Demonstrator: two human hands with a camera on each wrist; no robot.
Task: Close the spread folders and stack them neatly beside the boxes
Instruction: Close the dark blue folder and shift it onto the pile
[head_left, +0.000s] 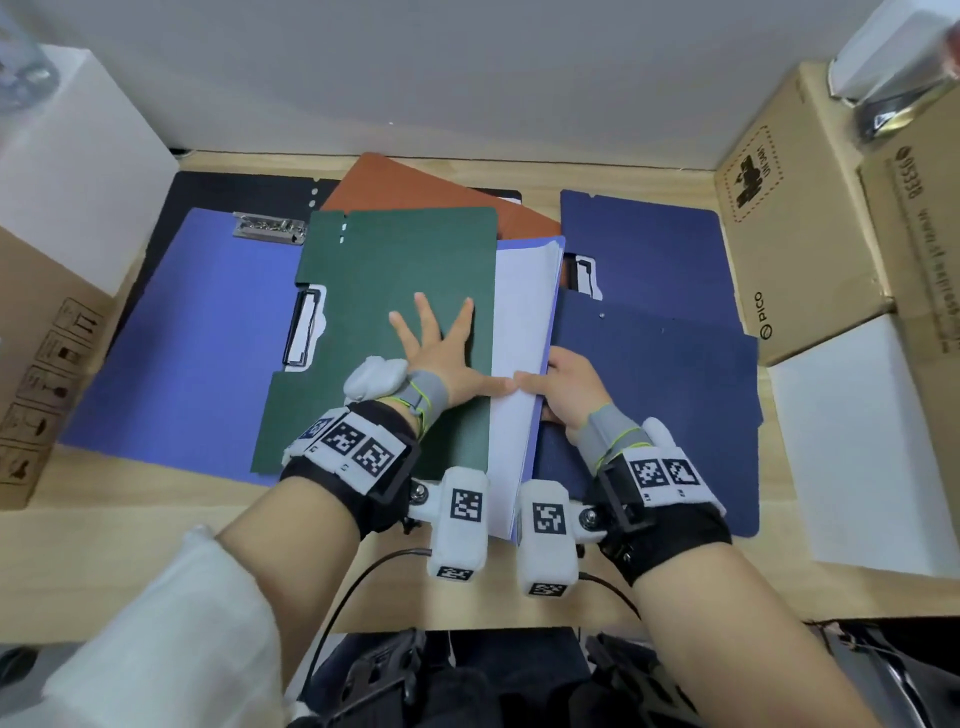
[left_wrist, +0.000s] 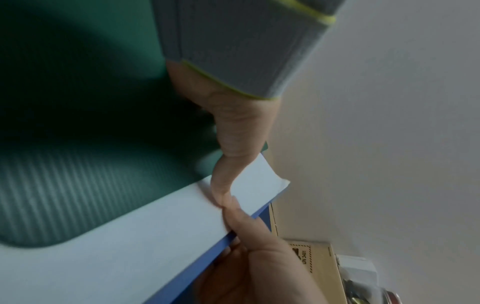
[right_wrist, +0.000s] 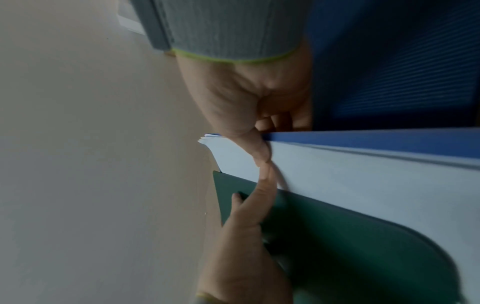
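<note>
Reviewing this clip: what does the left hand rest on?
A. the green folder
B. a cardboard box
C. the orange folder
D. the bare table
A: the left hand lies flat with fingers spread on the green folder, its thumb reaching onto the white paper that the right hand grips.

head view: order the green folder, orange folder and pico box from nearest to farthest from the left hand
1. green folder: directly under the left hand, whose spread fingers lie flat on it.
2. orange folder: behind the green one, toward the wall.
3. pico box: far right, against the wall.
</note>
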